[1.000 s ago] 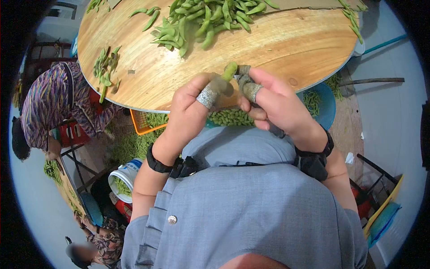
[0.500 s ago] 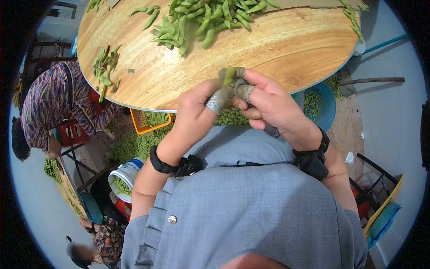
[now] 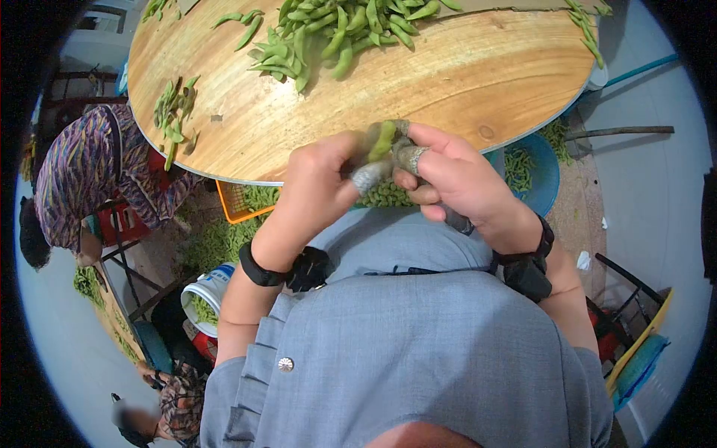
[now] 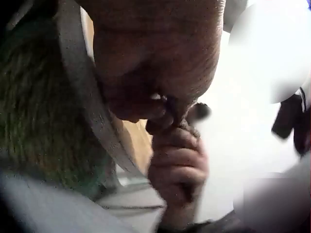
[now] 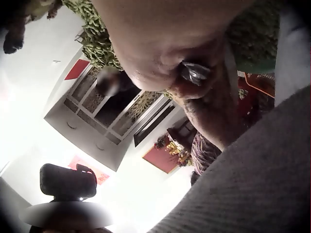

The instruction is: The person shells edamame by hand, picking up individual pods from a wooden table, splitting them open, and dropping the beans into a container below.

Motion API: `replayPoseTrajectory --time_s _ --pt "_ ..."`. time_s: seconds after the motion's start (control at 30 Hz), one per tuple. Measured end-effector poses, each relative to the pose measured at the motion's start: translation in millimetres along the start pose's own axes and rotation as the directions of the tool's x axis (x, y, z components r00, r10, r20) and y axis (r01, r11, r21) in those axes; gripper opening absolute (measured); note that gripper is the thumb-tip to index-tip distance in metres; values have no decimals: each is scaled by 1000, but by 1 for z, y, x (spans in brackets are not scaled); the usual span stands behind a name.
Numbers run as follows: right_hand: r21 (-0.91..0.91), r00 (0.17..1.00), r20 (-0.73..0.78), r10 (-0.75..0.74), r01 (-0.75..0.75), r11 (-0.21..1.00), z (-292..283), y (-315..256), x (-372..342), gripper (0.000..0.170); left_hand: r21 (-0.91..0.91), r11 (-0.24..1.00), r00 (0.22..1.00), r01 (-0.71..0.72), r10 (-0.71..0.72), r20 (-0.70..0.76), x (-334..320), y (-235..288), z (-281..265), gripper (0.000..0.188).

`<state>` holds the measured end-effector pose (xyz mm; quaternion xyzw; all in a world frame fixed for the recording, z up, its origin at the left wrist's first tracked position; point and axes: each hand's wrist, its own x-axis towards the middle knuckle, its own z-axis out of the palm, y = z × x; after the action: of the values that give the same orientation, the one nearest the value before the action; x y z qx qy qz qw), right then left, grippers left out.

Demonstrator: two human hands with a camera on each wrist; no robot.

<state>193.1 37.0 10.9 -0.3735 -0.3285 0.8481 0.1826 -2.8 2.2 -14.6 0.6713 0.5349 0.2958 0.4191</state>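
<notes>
By the round table's (image 3: 508,75) near edge, the left hand (image 3: 320,170) and right hand (image 3: 464,170) pinch one green pod (image 3: 385,139) between wrapped fingers (image 3: 367,178); I'd squeeze close along its seam, gently, so that no bean gets crushed. Just below that edge show loose beans (image 3: 387,196); farther across the table lies a heap of pods (image 3: 336,30). Well apart from the table, the right wrist view catches white-framed panes (image 5: 92,99) that I can't find in the head view.

"Where's that green pod (image 3: 385,140)?"
"Pinched between the left hand (image 3: 320,170) and right hand (image 3: 463,173), at the near edge of the desk (image 3: 448,82)."
"And the pod heap (image 3: 336,33)?"
"Farther back; 1 white bucket (image 3: 219,278) holding pods stands left."
</notes>
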Motion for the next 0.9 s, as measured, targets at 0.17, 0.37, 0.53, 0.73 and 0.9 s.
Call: replayPoseTrajectory --time_s 0.17,0.37,0.53,0.73,0.9 --pt "-102 990 -33 -138 134 986 7 3 4 31 594 779 911 -199 371 -182 3 2 12 22" --pt "-76 987 -73 -144 138 987 3 14 2 45 -249 968 992 44 -71 -102 -3 7 12 16" --pt "-52 997 10 -70 71 996 -11 18 -4 47 -670 678 953 302 -222 205 -12 -9 4 18" --pt "-785 778 -11 -628 382 487 -19 20 1 31 -81 996 997 36 -30 78 -14 14 2 23" --pt "-904 819 53 -571 282 321 -17 15 0 29 -7 999 969 -44 45 241 -16 21 -8 34"
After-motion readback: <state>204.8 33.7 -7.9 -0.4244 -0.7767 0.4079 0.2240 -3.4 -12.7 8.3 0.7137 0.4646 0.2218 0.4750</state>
